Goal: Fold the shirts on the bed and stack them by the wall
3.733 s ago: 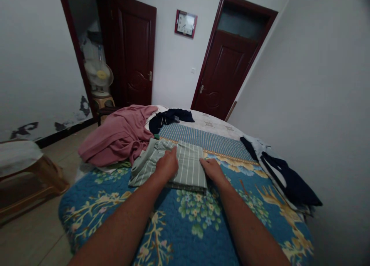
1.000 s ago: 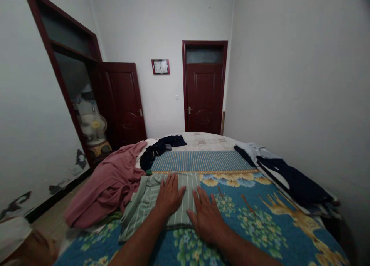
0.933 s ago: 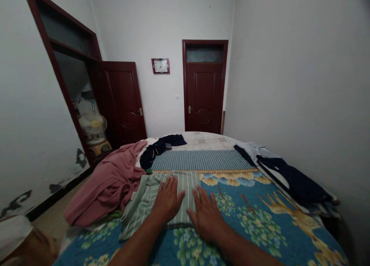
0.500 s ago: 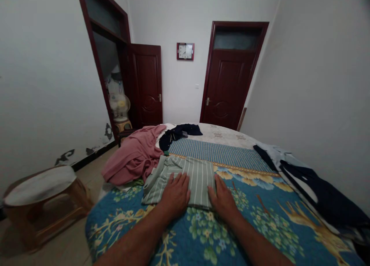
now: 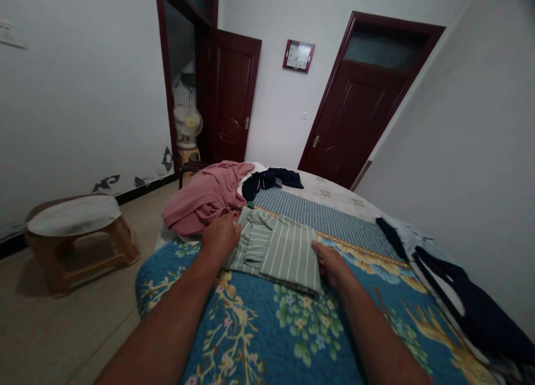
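Garment [image 5: 290, 254], one, striped, lies on one quilt [image 5: 267, 335]; left grip [image 5: 218, 237] pinches one end, right grip [image 5: 332, 263] the other.

Garment, pale green with white stripes [image 5: 288, 257], is folded in layers and lies flat on the blue floral quilt [image 5: 292, 357]. Its right portion is smooth and squared, with stacked edges visible; the left portion is loosely gathered, with creases and a puckered fold.
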`<act>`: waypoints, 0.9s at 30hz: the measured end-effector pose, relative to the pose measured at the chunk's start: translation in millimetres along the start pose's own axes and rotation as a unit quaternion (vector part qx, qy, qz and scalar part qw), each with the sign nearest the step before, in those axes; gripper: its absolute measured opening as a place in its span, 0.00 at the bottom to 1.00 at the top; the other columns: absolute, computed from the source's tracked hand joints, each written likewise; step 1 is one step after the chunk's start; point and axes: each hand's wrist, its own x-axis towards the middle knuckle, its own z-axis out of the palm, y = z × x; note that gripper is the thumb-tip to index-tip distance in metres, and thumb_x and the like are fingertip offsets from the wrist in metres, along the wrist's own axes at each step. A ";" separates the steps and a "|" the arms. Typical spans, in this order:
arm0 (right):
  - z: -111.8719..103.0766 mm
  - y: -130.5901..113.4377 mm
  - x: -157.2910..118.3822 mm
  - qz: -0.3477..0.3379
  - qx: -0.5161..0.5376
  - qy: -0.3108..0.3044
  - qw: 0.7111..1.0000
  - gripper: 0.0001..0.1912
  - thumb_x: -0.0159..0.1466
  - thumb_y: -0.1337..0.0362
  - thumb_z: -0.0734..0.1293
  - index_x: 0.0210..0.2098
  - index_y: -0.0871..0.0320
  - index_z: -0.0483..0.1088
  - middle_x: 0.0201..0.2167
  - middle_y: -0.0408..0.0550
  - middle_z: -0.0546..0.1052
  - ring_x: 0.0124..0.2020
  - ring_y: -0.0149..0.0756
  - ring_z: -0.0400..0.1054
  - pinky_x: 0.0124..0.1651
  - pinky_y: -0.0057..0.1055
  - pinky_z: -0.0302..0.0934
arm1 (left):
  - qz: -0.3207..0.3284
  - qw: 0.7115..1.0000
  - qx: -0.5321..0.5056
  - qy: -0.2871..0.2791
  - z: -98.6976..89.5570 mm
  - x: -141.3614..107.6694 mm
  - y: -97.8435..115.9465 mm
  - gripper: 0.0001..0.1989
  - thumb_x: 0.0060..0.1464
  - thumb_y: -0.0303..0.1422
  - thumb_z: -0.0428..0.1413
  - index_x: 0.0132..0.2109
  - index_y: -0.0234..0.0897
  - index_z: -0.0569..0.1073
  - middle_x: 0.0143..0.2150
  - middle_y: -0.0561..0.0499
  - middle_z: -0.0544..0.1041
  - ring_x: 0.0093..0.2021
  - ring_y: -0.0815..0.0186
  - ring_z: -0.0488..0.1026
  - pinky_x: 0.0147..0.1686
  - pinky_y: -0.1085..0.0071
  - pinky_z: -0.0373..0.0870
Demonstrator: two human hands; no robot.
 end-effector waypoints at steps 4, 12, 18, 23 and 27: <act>5.3 -10.9 2.1 0.014 -0.030 -0.002 0.999 0.22 0.61 0.42 0.70 0.33 0.57 0.76 0.27 0.49 0.79 0.30 0.43 0.75 0.33 0.35 0.68 | -0.026 0.997 0.019 -0.071 -3.6 4.6 -8.0 0.24 0.70 0.45 0.47 0.57 0.34 0.77 0.55 0.34 0.84 0.56 0.46 0.82 0.52 0.55 0.76; 8.8 -14.7 1.7 -0.087 -0.141 0.042 0.985 0.29 0.62 0.41 0.65 0.47 0.60 0.79 0.44 0.56 0.84 0.47 0.51 0.78 0.50 0.40 0.71 | -0.032 0.991 0.020 -0.130 -10.3 4.8 -6.3 0.27 0.69 0.48 0.47 0.60 0.33 0.76 0.57 0.30 0.83 0.58 0.42 0.81 0.53 0.51 0.76; 11.0 -13.5 -1.8 -0.080 -0.137 0.044 0.986 0.27 0.62 0.46 0.66 0.51 0.58 0.77 0.47 0.55 0.84 0.48 0.49 0.78 0.52 0.39 0.70 | -0.041 0.986 0.014 -0.160 -8.9 6.0 -9.5 0.29 0.67 0.49 0.49 0.61 0.33 0.76 0.59 0.29 0.82 0.59 0.41 0.81 0.56 0.50 0.75; 13.2 -8.4 0.1 -0.056 -0.135 0.052 0.988 0.25 0.62 0.48 0.67 0.51 0.58 0.77 0.47 0.56 0.83 0.48 0.48 0.78 0.49 0.38 0.70 | -0.034 0.985 -0.016 -0.171 -4.6 11.4 -13.8 0.31 0.66 0.52 0.49 0.60 0.29 0.76 0.59 0.26 0.81 0.60 0.39 0.80 0.56 0.52 0.73; 14.1 -5.1 1.8 -0.060 -0.110 0.049 0.991 0.25 0.61 0.48 0.68 0.50 0.58 0.76 0.45 0.55 0.84 0.46 0.48 0.78 0.47 0.37 0.70 | -0.025 0.978 -0.121 -0.167 5.6 22.1 -24.3 0.25 0.64 0.49 0.54 0.52 0.32 0.79 0.54 0.30 0.84 0.54 0.44 0.82 0.49 0.61 0.73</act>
